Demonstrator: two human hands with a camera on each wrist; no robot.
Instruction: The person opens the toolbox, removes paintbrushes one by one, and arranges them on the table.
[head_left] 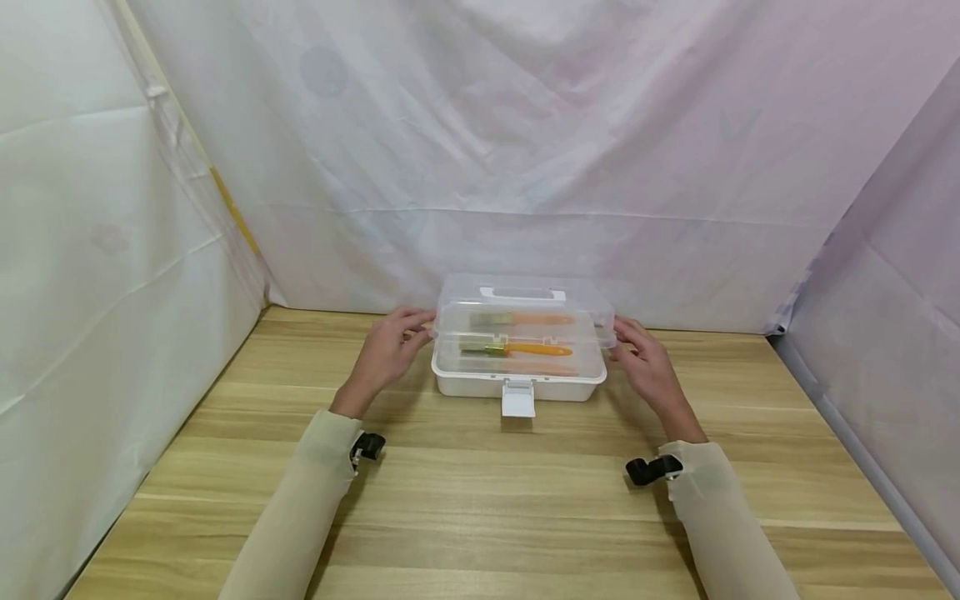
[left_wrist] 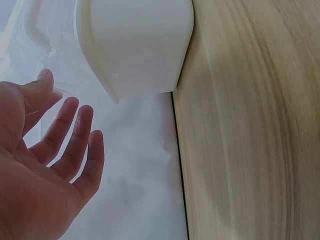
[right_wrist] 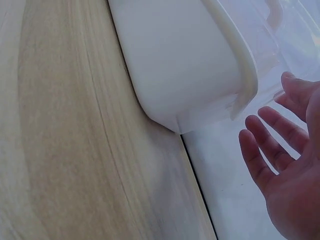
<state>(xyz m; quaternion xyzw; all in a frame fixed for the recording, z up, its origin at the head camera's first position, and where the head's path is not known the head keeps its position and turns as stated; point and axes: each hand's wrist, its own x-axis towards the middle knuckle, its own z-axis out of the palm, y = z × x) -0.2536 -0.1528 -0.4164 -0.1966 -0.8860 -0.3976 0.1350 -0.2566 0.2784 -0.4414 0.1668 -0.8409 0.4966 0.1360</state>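
A white plastic box (head_left: 472, 387) stands toward the back of the wooden table, its clear lid (head_left: 463, 292) tilted partway up. Through the lid shows a paintbrush (head_left: 536, 350) with an orange handle; further orange handles look blurred behind the plastic. My left hand (head_left: 387, 348) pinches the lid's left edge between thumb and index finger, the other fingers spread apart in the left wrist view. At the opposite edge, my right hand (head_left: 645, 367) pinches the lid the same way. The white front latch (head_left: 518, 399) hangs down, unfastened.
White cloth (head_left: 525, 150) hangs close behind the box, with more cloth on both sides. A wooden tabletop (head_left: 480, 517) extends in front. Black wrist devices (head_left: 651, 470) sit at both sleeve cuffs.
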